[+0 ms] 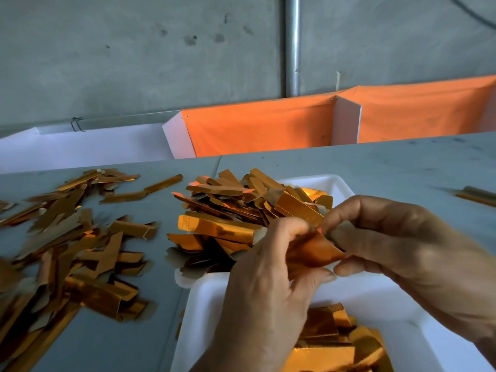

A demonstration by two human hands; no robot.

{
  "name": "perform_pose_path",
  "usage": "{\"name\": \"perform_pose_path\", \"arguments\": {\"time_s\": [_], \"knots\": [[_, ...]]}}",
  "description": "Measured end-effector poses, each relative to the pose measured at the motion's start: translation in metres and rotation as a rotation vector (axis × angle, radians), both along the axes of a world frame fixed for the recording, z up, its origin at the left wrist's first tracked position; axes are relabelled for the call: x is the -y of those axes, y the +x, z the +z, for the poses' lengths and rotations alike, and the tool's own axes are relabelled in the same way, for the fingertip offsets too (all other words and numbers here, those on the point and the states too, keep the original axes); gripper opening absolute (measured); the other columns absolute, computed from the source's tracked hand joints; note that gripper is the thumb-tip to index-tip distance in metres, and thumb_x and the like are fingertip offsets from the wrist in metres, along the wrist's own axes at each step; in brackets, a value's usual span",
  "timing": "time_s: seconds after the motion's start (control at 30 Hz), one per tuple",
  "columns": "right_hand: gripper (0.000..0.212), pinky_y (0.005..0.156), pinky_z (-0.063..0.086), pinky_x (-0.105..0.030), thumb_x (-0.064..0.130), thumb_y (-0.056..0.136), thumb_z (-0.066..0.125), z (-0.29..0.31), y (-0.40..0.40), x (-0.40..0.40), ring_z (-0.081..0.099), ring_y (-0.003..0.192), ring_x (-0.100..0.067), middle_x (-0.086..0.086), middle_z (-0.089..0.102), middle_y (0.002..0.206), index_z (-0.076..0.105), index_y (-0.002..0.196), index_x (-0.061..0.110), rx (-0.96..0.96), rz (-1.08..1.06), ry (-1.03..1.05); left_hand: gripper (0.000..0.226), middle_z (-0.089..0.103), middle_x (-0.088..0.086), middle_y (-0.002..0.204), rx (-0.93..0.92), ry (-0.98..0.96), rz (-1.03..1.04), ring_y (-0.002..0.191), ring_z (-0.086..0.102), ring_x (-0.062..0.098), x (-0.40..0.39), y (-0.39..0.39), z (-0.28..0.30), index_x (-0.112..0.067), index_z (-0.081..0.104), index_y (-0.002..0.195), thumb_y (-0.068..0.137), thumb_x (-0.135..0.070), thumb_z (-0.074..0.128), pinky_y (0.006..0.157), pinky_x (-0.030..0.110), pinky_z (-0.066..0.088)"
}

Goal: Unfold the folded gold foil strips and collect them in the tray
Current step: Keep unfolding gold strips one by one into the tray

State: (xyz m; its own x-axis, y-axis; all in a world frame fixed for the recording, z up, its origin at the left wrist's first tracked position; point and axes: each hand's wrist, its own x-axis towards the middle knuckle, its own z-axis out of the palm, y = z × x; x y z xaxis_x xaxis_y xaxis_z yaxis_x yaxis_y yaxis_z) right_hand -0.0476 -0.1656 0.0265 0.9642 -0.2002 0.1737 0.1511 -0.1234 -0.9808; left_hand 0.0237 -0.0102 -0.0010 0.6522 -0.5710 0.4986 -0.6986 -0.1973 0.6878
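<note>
A gold foil strip [311,251] is held between both hands above the near white tray [212,304]. My left hand [265,285] pinches its left side with thumb and fingers. My right hand [397,248] pinches its right side; the strip bends between them. Several gold strips [335,342] lie in the near tray. A heap of strips [228,210] fills the far white tray [335,183]. Many loose folded strips [72,251] are scattered over the grey table [402,167] on the left.
An orange cloth panel [260,127] and white dividers [346,122] stand behind the table. A metal pole [292,44] runs up the concrete wall. One more strip [475,196] lies at the right edge of the table.
</note>
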Motion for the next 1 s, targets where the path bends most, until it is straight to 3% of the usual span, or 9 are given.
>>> {"name": "perform_pose_path", "arguments": {"time_s": [0.17, 0.27, 0.37, 0.5, 0.57, 0.67, 0.83, 0.93, 1.0], "knots": [[0.021, 0.07, 0.055, -0.022, 0.029, 0.069, 0.068, -0.001, 0.002, 0.001, 0.071, 0.081, -0.021, -0.011, 0.071, 0.085, 0.074, 0.082, 0.015, 0.052, -0.027, 0.018, 0.026, 0.066, -0.019, 0.092, -0.241, -0.027, -0.148, 0.09, 0.06, -0.005, -0.008, 0.005, 0.006, -0.044, 0.054, 0.1, 0.084, -0.063, 0.045, 0.077, 0.011, 0.046], [0.019, 0.069, 0.054, -0.019, 0.026, 0.068, 0.066, -0.001, 0.004, 0.004, 0.071, 0.079, -0.022, -0.014, 0.07, 0.082, 0.074, 0.079, 0.014, 0.059, -0.001, 0.074, 0.036, 0.066, -0.019, 0.095, -0.44, 0.073, -0.206, 0.089, 0.059, -0.009, -0.015, 0.013, 0.005, -0.046, 0.057, 0.101, 0.085, -0.062, 0.03, 0.073, 0.004, 0.044], [0.016, 0.068, 0.055, -0.021, 0.024, 0.068, 0.065, -0.005, 0.007, 0.009, 0.071, 0.075, -0.023, -0.013, 0.07, 0.078, 0.074, 0.078, 0.014, 0.043, -0.005, 0.112, 0.029, 0.069, -0.01, 0.111, -0.768, 0.046, -0.408, 0.105, 0.063, 0.006, -0.016, 0.018, 0.002, -0.034, 0.062, 0.113, 0.092, -0.049, 0.047, 0.092, 0.025, 0.05], [0.015, 0.071, 0.056, -0.025, 0.017, 0.073, 0.064, -0.01, 0.011, 0.013, 0.07, 0.08, -0.022, -0.01, 0.069, 0.084, 0.074, 0.083, 0.013, 0.04, -0.006, 0.214, 0.03, 0.069, -0.004, 0.11, -0.89, -0.047, -0.449, 0.102, 0.066, 0.016, -0.017, 0.02, -0.001, -0.034, 0.066, 0.108, 0.077, -0.034, 0.068, 0.083, 0.027, 0.054], [0.021, 0.072, 0.056, -0.024, 0.019, 0.069, 0.068, -0.011, 0.011, 0.014, 0.07, 0.088, -0.022, -0.01, 0.072, 0.096, 0.074, 0.089, 0.014, 0.047, -0.031, 0.284, 0.034, 0.07, -0.009, 0.102, -0.828, -0.086, -0.352, 0.096, 0.067, 0.011, -0.014, 0.016, -0.002, -0.04, 0.064, 0.099, 0.067, -0.039, 0.074, 0.077, 0.025, 0.054], [0.027, 0.071, 0.056, -0.025, 0.02, 0.065, 0.068, -0.013, 0.011, 0.014, 0.07, 0.097, -0.023, -0.011, 0.073, 0.102, 0.074, 0.091, 0.016, 0.026, -0.085, 0.316, 0.036, 0.067, -0.009, 0.091, -0.481, -0.094, -0.078, 0.086, 0.064, 0.006, -0.004, 0.008, -0.005, -0.043, 0.055, 0.092, 0.062, -0.049, 0.075, 0.071, 0.021, 0.05], [0.028, 0.072, 0.058, -0.031, 0.015, 0.06, 0.081, -0.011, 0.008, 0.009, 0.071, 0.092, -0.028, -0.015, 0.072, 0.097, 0.073, 0.087, 0.015, -0.017, -0.006, 0.312, 0.037, 0.057, -0.012, 0.1, -0.205, -0.147, 0.085, 0.089, 0.059, 0.005, 0.003, -0.001, -0.003, -0.046, 0.049, 0.094, 0.063, -0.054, 0.069, 0.059, 0.024, 0.053], [0.026, 0.07, 0.056, -0.028, 0.024, 0.063, 0.083, -0.008, 0.005, 0.004, 0.071, 0.089, -0.025, -0.014, 0.072, 0.095, 0.071, 0.085, 0.016, -0.001, 0.053, 0.29, 0.032, 0.049, -0.018, 0.105, -0.098, -0.147, 0.121, 0.096, 0.056, 0.002, 0.003, -0.001, -0.004, -0.043, 0.051, 0.098, 0.072, -0.039, 0.07, 0.071, 0.022, 0.052], [0.016, 0.069, 0.056, -0.026, 0.02, 0.069, 0.074, -0.006, 0.005, -0.001, 0.071, 0.088, -0.023, -0.011, 0.071, 0.092, 0.07, 0.084, 0.018, 0.018, 0.032, 0.212, 0.035, 0.044, -0.022, 0.108, -0.032, -0.132, 0.125, 0.104, 0.051, -0.003, 0.005, -0.002, -0.004, -0.041, 0.052, 0.103, 0.077, -0.028, 0.071, 0.08, 0.01, 0.045]]}}
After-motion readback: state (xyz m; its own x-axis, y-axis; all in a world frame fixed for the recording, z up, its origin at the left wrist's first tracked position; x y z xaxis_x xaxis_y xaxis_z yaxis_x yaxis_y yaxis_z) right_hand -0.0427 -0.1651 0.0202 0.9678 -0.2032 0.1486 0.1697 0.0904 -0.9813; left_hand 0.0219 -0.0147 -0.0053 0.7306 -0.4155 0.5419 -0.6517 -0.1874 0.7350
